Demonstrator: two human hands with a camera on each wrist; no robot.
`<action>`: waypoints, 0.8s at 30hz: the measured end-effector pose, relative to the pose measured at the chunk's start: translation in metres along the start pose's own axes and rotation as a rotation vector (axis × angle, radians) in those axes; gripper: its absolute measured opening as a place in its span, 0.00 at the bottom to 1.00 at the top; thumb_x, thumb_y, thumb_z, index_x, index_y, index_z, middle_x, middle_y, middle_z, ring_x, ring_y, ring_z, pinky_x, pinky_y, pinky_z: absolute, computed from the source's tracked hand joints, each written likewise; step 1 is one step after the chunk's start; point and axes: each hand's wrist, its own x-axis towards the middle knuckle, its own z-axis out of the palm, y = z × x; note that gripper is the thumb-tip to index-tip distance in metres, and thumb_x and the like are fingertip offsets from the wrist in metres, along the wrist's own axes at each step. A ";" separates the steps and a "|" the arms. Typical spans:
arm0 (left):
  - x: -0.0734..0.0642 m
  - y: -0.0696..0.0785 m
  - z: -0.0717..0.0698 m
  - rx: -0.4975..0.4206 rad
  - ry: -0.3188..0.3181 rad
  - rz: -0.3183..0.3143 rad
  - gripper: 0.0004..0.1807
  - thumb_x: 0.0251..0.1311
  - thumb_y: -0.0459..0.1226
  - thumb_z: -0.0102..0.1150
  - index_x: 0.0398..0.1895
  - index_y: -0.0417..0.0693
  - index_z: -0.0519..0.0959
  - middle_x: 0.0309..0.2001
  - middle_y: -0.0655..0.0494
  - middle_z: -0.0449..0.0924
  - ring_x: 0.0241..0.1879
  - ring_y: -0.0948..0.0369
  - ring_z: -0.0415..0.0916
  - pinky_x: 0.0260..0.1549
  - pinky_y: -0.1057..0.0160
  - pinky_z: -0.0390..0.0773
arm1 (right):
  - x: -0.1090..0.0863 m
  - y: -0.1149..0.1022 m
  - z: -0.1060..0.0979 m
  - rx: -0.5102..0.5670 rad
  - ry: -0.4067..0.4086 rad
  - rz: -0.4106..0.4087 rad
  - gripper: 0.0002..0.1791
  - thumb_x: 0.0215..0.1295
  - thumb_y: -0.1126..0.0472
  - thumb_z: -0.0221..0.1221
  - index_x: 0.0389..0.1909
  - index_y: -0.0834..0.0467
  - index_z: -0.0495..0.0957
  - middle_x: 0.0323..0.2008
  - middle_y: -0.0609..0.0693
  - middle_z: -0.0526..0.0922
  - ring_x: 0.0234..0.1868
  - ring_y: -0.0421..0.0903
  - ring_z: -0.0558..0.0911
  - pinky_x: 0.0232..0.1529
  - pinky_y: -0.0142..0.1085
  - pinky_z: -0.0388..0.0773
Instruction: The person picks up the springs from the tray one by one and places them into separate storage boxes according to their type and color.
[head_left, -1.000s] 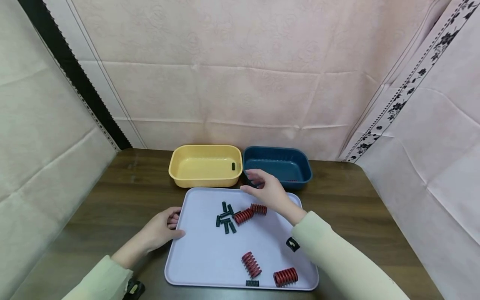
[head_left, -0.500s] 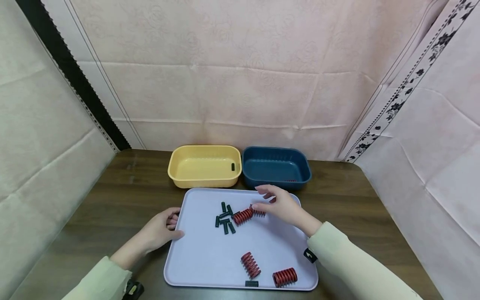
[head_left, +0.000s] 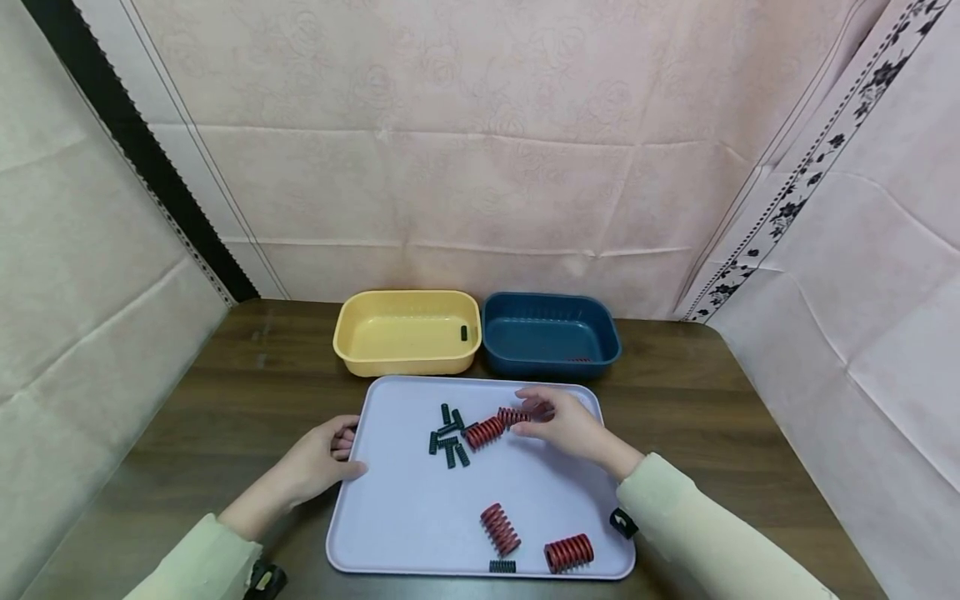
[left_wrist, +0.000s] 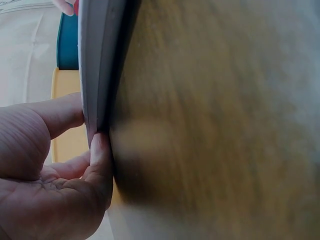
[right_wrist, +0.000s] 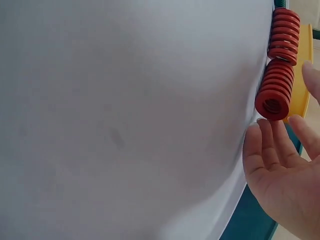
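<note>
My left hand (head_left: 318, 457) grips the left edge of a white tray (head_left: 412, 517). In the left wrist view its thumb and fingers (left_wrist: 100, 150) pinch the tray's rim. My right hand (head_left: 573, 429) is over the tray's far right part, fingers spread around the right end of a red coil spring (head_left: 513, 416). The right wrist view has the fingertips right at that spring's end (right_wrist: 275, 95), the thumb apart from it. Touching its left end is another red coil spring (head_left: 484, 432). Several small dark green springs (head_left: 450, 443) lie in a cluster left of these.
Behind the tray stand a yellow bin (head_left: 408, 367) with one small green spring (head_left: 464, 333) inside and a blue bin (head_left: 551, 367) with something red on its floor. Two red springs (head_left: 500, 530) and a green spring (head_left: 502, 567) lie near the tray's front edge.
My right hand has moved from in front of the blue bin down toward the viewer, to the red spring on the tray. My left hand keeps its grip on the tray edge.
</note>
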 end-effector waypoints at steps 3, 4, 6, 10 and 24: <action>0.001 -0.001 0.000 -0.002 0.004 -0.002 0.40 0.49 0.33 0.73 0.66 0.36 0.65 0.47 0.48 0.72 0.46 0.55 0.72 0.46 0.56 0.76 | -0.001 0.000 0.001 -0.015 -0.005 -0.008 0.29 0.57 0.50 0.69 0.59 0.52 0.76 0.47 0.47 0.81 0.47 0.45 0.79 0.50 0.44 0.77; 0.001 -0.002 0.000 -0.002 0.005 -0.001 0.40 0.49 0.33 0.73 0.66 0.36 0.65 0.47 0.48 0.72 0.46 0.55 0.72 0.46 0.56 0.77 | -0.001 0.000 0.002 -0.014 -0.005 -0.010 0.28 0.57 0.52 0.69 0.59 0.53 0.76 0.48 0.47 0.81 0.47 0.46 0.79 0.50 0.44 0.77; 0.001 -0.002 0.000 -0.006 0.004 0.003 0.40 0.50 0.33 0.73 0.66 0.37 0.65 0.47 0.48 0.72 0.46 0.55 0.72 0.46 0.56 0.77 | -0.001 0.000 0.003 -0.011 -0.005 -0.015 0.26 0.58 0.55 0.69 0.58 0.53 0.76 0.48 0.48 0.81 0.47 0.46 0.79 0.51 0.45 0.76; 0.000 -0.003 0.000 -0.026 -0.005 0.014 0.40 0.50 0.33 0.73 0.66 0.36 0.64 0.47 0.48 0.72 0.46 0.55 0.72 0.45 0.58 0.77 | 0.000 0.001 0.005 -0.013 -0.008 -0.011 0.25 0.59 0.58 0.68 0.57 0.53 0.77 0.48 0.48 0.81 0.48 0.46 0.79 0.51 0.45 0.76; 0.016 -0.004 -0.009 -0.364 -0.025 0.038 0.39 0.62 0.28 0.60 0.73 0.39 0.54 0.69 0.38 0.58 0.67 0.45 0.60 0.56 0.58 0.71 | 0.001 -0.001 0.005 -0.037 -0.011 0.030 0.24 0.59 0.58 0.68 0.57 0.52 0.77 0.45 0.46 0.81 0.45 0.43 0.78 0.50 0.43 0.76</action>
